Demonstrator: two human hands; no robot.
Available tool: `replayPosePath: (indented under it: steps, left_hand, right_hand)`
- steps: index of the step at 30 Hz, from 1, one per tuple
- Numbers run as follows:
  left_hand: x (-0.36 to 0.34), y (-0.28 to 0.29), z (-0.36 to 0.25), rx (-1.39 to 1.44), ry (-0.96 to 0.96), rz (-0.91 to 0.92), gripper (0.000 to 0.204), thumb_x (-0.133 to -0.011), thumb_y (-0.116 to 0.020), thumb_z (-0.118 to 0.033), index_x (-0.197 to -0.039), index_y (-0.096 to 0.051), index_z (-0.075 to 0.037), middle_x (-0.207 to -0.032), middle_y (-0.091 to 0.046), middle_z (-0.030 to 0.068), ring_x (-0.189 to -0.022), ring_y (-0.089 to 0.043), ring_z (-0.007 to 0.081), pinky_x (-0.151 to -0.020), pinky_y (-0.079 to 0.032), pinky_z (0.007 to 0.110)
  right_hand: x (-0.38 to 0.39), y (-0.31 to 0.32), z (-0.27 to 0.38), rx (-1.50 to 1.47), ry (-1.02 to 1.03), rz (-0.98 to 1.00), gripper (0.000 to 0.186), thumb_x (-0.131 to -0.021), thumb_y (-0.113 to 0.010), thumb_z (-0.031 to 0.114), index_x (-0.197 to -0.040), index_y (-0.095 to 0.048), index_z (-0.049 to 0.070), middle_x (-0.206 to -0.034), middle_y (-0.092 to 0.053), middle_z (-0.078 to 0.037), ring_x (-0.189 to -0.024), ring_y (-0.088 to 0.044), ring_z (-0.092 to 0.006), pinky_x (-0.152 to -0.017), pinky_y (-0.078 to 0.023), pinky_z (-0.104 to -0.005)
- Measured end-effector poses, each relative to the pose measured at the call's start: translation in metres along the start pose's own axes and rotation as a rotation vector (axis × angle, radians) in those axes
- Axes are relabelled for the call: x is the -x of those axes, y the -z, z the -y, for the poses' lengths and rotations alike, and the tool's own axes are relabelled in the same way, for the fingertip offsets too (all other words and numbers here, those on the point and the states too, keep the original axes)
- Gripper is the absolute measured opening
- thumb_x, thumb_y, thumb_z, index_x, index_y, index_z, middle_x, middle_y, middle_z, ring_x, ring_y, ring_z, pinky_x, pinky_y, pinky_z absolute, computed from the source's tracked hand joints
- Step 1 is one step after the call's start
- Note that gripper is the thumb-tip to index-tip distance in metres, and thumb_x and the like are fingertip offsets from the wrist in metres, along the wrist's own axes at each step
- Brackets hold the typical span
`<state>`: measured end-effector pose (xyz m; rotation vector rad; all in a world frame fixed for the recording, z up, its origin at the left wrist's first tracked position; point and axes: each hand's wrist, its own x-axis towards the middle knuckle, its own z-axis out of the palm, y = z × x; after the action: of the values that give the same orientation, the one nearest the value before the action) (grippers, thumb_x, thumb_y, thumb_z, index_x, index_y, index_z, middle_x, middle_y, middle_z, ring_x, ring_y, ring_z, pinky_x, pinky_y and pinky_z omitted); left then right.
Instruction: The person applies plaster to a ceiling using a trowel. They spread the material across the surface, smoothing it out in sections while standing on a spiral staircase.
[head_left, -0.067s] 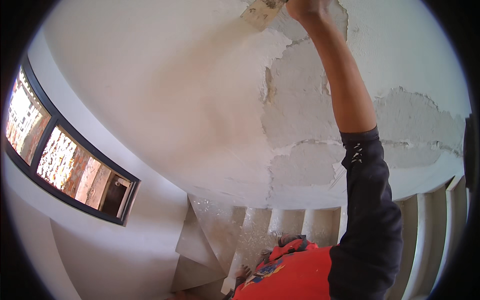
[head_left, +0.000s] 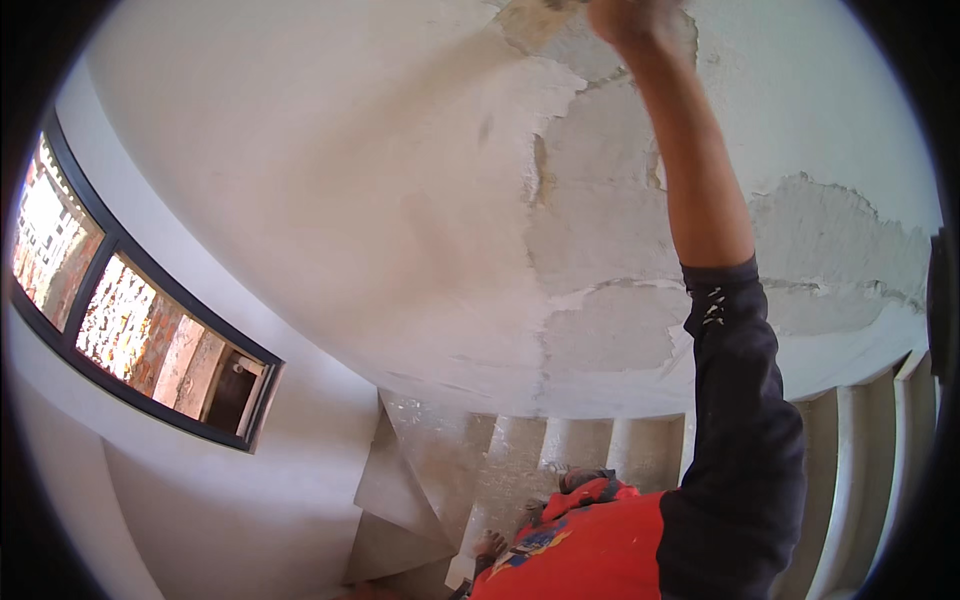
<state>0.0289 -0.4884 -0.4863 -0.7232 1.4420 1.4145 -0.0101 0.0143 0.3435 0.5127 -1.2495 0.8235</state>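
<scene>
Work in hand: judging by the blade and flaked edges, you are scraping the white coat (head_left: 420,130) off the wall around the grey patch (head_left: 600,150).
Scraper: its flat blade (head_left: 535,25) is at the upper left edge of the grey patch, blurred; whether it touches the wall you cannot tell from here.
Right hand: your right hand (head_left: 630,15), above the grey patch, appears closed around the scraper's handle, though blur and the top edge hide your fingers.
Left hand: you cannot tell its state; a dusty shape (head_left: 490,543), well below the grey patch and left, may be a hand or a foot.
Next move: probably calls for you to keep the blade low and work it under the coat's ragged lip.
Wall surface: your grey patch has jagged, raised edges, and a crack runs through its lower part.
Window: dark-framed (head_left: 112,240), left of and lower than the grey patch, brickwork outside.
Stairs: below the grey patch, the steps (head_left: 575,440) carry pale specks near you.
</scene>
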Motion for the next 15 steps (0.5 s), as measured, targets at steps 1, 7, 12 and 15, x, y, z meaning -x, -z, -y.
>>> replayPosePath:
  steps: [1, 7, 12, 15]
  left_hand:
    - [0.003, 0.009, 0.009, 0.046, -0.015, -0.018, 0.048, -0.097, -0.039, -0.032, -0.136, -0.035, -0.003, -0.135, -0.046, 0.0214, -0.118, -0.051, 0.0392, -0.089, -0.049, 0.052]
    - [0.003, 0.014, 0.021, -0.041, -0.069, 0.211, 0.041, -0.096, -0.033, -0.029, -0.126, -0.042, -0.004, -0.132, -0.049, 0.0216, -0.118, -0.05, 0.0413, -0.093, -0.047, 0.048]
    - [-0.01, 0.01, -0.004, -0.055, -0.023, 0.155, 0.041, -0.094, -0.036, -0.031, -0.125, -0.045, -0.006, -0.132, -0.049, 0.019, -0.118, -0.05, 0.0398, -0.093, -0.047, 0.048]
    - [0.006, 0.02, -0.007, -0.046, 0.003, 0.035, 0.043, -0.094, -0.038, -0.033, -0.128, -0.044, -0.007, -0.134, -0.048, 0.0175, -0.12, -0.049, 0.0382, -0.092, -0.048, 0.048]
  right_hand:
    - [-0.002, 0.012, 0.005, -0.137, 0.167, 0.066, 0.019, -0.084, -0.053, 0.009, -0.069, -0.042, 0.013, -0.053, -0.04, 0.005, -0.038, -0.034, -0.005, -0.032, -0.029, -0.0243]
    - [0.012, 0.009, 0.002, 0.092, -0.045, 0.06, 0.019, -0.086, -0.053, 0.013, -0.07, -0.042, 0.013, -0.054, -0.039, 0.005, -0.041, -0.034, -0.0045, -0.034, -0.03, -0.0226]
    - [-0.019, 0.034, 0.03, -0.459, 0.019, 0.257, 0.015, -0.084, -0.053, 0.012, -0.071, -0.045, 0.012, -0.053, -0.04, 0.004, -0.039, -0.034, -0.0074, -0.035, -0.029, -0.0262]
    - [0.02, 0.027, -0.016, 0.109, -0.23, 0.127, 0.015, -0.085, -0.052, 0.014, -0.072, -0.046, 0.012, -0.05, -0.039, 0.004, -0.038, -0.033, -0.0066, -0.032, -0.029, -0.0256]
